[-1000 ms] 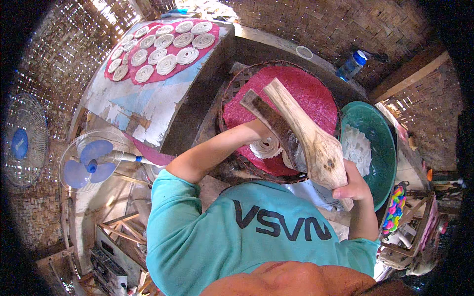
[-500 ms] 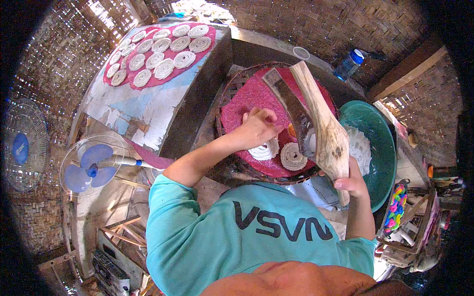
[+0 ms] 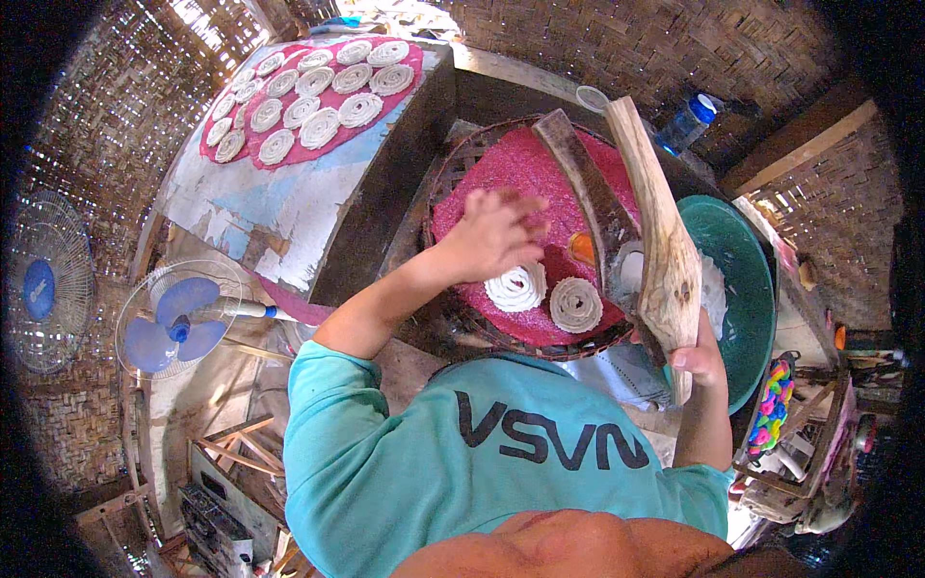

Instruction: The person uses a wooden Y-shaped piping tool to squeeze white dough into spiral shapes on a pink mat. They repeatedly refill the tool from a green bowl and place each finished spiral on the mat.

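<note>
My right hand (image 3: 701, 364) is closed around the near ends of a wooden press (image 3: 665, 250) made of a pale handle and a darker one, with white dough at the joint between them. My left hand (image 3: 493, 234) hovers with fingers apart and slightly blurred, holding nothing. Beneath it lies a round pink-red mat (image 3: 472, 197) in a woven basket tray (image 3: 445, 188). Two white dough coils rest on the mat: one coil (image 3: 515, 287) just below my left hand, another coil (image 3: 576, 305) to its right. A small orange object (image 3: 581, 248) shows beside the darker handle.
A green basin (image 3: 756, 328) with white dough (image 3: 713, 294) stands at the right. Far left, a peeling board (image 3: 289, 226) bears a pink mat (image 3: 332, 99) with several coils. A blue water bottle (image 3: 686, 125) lies at the back. A blue fan (image 3: 180, 328) is at the left.
My left hand has lifted off the left coil and moved slightly left, fingers spreading. The press has shifted right and its two handles stand wider apart, uncovering more of the orange object.
</note>
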{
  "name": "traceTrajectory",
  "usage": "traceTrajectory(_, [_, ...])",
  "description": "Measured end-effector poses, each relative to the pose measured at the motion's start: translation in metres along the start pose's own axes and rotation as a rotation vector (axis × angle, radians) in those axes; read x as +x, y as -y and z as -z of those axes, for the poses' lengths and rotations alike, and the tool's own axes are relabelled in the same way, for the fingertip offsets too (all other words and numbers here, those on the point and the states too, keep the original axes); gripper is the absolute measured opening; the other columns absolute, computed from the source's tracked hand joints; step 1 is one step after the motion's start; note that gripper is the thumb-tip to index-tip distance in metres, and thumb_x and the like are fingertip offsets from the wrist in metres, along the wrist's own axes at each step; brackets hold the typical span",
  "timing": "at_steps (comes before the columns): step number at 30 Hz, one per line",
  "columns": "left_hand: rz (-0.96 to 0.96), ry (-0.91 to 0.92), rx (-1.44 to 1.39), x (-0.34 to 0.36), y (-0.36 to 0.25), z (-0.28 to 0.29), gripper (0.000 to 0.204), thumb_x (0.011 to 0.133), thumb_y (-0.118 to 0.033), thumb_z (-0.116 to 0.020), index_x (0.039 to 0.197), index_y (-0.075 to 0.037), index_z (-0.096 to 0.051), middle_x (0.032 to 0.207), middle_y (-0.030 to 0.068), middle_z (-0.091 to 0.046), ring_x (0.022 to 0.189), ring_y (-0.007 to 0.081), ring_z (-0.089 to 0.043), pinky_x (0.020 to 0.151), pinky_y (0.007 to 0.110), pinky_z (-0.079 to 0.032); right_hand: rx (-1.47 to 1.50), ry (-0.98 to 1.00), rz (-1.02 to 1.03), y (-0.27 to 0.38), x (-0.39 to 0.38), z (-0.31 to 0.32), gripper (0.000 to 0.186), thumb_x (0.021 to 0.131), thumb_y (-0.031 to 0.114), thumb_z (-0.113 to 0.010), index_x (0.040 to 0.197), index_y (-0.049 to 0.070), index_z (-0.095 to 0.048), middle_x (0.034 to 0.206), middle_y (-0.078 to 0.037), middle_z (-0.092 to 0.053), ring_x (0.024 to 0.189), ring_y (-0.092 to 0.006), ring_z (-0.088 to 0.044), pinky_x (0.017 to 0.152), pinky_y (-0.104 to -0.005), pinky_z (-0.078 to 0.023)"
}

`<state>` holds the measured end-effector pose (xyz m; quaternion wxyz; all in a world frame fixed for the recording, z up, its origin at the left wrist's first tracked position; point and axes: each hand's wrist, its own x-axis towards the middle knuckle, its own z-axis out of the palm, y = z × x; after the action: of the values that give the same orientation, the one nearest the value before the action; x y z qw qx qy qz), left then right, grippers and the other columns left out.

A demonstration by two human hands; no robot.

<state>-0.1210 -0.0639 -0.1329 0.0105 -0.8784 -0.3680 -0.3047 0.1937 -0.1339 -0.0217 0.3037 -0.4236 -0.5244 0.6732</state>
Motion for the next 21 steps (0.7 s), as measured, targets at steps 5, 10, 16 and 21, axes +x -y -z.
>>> traceTrajectory(5, [0.548, -0.258, -1.909, 0.062, 0.010, 0.055, 0.083, 0.089, -0.066, -0.014, 0.123, 0.001, -0.050, 0.124, 0.0115, -0.055, 0.116, 0.0225, -0.049, 0.103, 0.037, -0.032, 0.100, 0.069, -0.061, -0.008, 0.013, -0.004, 0.095, 0.050, 0.042, -0.079, 0.121, -0.011, -0.045, 0.111, -0.015, -0.058, 0.098, -0.0239, -0.058, 0.087, -0.0325, -0.044])
traceTrajectory(10, [0.520, -0.370, -1.236, 0.070, 0.031, 0.027, 0.052, 0.099, -0.040, -0.028, 0.115, 0.003, -0.054, 0.117, 0.0117, -0.058, 0.113, 0.0231, -0.050, 0.103, 0.034, -0.032, 0.124, -0.043, 0.084, 0.003, 0.014, -0.015, 0.104, 0.052, 0.040, -0.078, 0.131, -0.010, -0.033, 0.122, -0.018, -0.051, 0.108, -0.0273, -0.053, 0.094, -0.0365, -0.040])
traceTrajectory(16, [0.191, 0.084, -0.781, 0.021, 0.020, -0.022, 0.024, 0.081, -0.010, -0.054, 0.100, -0.021, -0.066, 0.131, 0.0047, -0.045, 0.130, 0.0274, -0.031, 0.107, 0.052, -0.021, 0.142, 0.059, 0.061, 0.000, 0.010, -0.004, 0.109, 0.051, 0.043, -0.077, 0.136, -0.002, -0.027, 0.117, -0.018, -0.051, 0.096, -0.0303, -0.056, 0.079, -0.0376, -0.045])
traceTrajectory(21, [-0.084, 0.266, -0.232, 0.013, -0.004, -0.017, 0.028, 0.070, -0.012, -0.060, 0.092, -0.027, -0.069, 0.137, 0.0046, -0.040, 0.138, 0.0299, -0.016, 0.106, 0.063, -0.009, 0.132, -0.045, 0.168, -0.007, 0.013, -0.013, 0.109, 0.051, 0.048, -0.076, 0.137, 0.001, -0.028, 0.111, -0.018, -0.052, 0.088, -0.0301, -0.057, 0.071, -0.0372, -0.047])
